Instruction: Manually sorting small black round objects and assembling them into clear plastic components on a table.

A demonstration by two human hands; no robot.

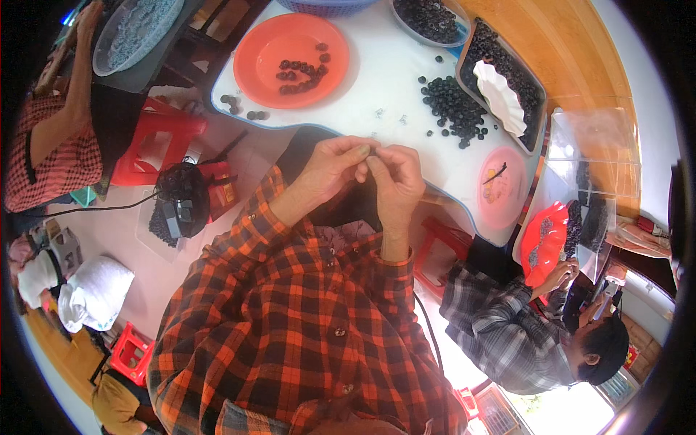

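Centrally, left hand (337, 165) and right hand (399, 176) pinch something indistinct, dark pieces (293, 89) upper left seemingly done, black heap (453, 105) upper right apparently remaining.

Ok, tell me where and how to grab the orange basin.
Probably by the bare near rim: the left hand is nearer and could come from the person's side, thumb over the edge. The orange basin is wide, round and holds dark pieces, so keep it level.
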